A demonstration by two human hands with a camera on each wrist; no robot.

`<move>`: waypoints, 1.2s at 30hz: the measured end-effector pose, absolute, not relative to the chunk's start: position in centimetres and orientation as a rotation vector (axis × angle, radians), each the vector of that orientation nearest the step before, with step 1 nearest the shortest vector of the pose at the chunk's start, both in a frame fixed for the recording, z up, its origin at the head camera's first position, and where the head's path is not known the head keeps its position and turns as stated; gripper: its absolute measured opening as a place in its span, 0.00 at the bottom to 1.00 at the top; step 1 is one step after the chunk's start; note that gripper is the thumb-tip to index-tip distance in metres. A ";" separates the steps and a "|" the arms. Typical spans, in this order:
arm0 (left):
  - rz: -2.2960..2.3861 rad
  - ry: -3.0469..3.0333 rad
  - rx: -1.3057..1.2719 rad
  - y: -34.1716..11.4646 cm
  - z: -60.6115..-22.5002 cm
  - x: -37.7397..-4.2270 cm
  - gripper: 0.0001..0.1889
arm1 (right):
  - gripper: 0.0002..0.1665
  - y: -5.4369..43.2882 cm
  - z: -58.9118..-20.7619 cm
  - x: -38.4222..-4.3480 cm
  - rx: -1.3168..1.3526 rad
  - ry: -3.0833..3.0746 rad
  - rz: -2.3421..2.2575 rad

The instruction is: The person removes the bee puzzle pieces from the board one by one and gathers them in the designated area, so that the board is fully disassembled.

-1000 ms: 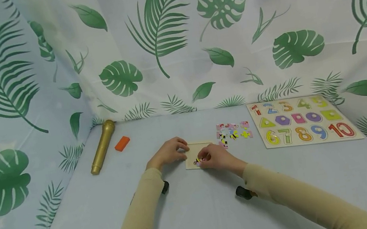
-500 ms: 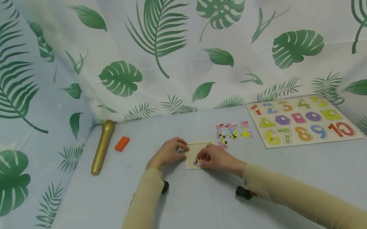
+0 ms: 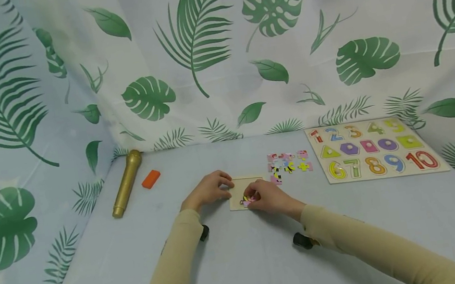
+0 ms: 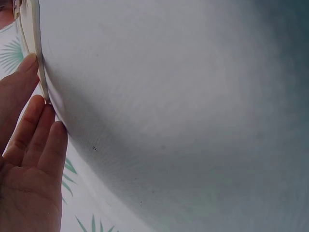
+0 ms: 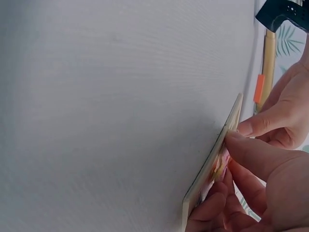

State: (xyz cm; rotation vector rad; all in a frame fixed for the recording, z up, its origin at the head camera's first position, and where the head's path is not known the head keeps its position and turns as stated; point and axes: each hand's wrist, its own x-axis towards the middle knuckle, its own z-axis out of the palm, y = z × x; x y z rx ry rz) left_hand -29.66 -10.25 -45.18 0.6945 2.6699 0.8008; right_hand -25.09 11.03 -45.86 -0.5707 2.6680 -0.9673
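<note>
A small wooden puzzle board (image 3: 237, 190) lies flat on the table between the hands. My left hand (image 3: 210, 189) steadies its left side; in the left wrist view the thumb (image 4: 28, 63) touches the edge and the fairly straight fingers rest at the corner. My right hand (image 3: 271, 196) pinches a pink-and-yellow jigsaw piece (image 3: 248, 199) low on the board, its fingers partly hiding it. In the right wrist view, colourful pieces (image 5: 221, 166) show under the fingers. Several loose jigsaw pieces (image 3: 290, 167) lie on the table behind the right hand.
A wooden number-and-shape board (image 3: 377, 150) lies at the back right. At the back left are a gold microphone (image 3: 127, 183) and an orange block (image 3: 151, 179). Leaf-print cloth (image 3: 217, 66) hangs behind the table.
Both hands stay almost in place. The right fingers shift only slightly at the jigsaw piece on the board; the loose pieces have not moved.
</note>
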 end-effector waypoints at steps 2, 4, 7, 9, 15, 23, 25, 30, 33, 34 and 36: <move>0.802 2.670 0.689 -10.2 -45.2 -29.7 0.14 | 0.13 11.1 -45.8 -25.0 -0.570 2.669 -0.967; 0.802 2.672 0.687 -10.2 -45.2 -29.6 0.14 | 0.13 11.1 -45.9 -25.0 -0.574 2.672 -0.960; 0.796 2.672 0.688 -10.3 -45.2 -29.7 0.14 | 0.14 11.2 -45.9 -24.9 -0.585 2.681 -0.936; 0.792 2.671 0.686 -10.3 -45.3 -29.7 0.14 | 0.14 11.2 -45.9 -24.9 -0.597 2.687 -0.919; 0.791 2.672 0.684 -10.2 -45.5 -29.8 0.14 | 0.15 11.4 -45.8 -24.8 -0.604 2.684 -0.922; 0.796 2.674 0.693 -10.2 -45.4 -29.8 0.14 | 0.15 11.7 -45.7 -24.8 -0.607 2.670 -0.977; 0.796 2.675 0.698 -10.2 -45.4 -29.8 0.14 | 0.15 11.7 -45.7 -24.8 -0.597 2.664 -0.985; 0.796 2.677 0.709 -10.3 -45.4 -29.8 0.15 | 0.15 11.8 -45.8 -24.9 -0.593 2.661 -0.986; 0.805 2.678 0.707 -10.3 -45.4 -29.8 0.14 | 0.15 11.8 -45.9 -24.9 -0.595 2.660 -0.994; 0.807 2.679 0.707 -10.2 -45.4 -29.8 0.14 | 0.15 11.9 -46.0 -24.9 -0.598 2.659 -1.000; 0.816 2.678 0.697 -10.2 -45.4 -29.7 0.14 | 0.15 11.9 -46.1 -24.9 -0.609 2.659 -1.010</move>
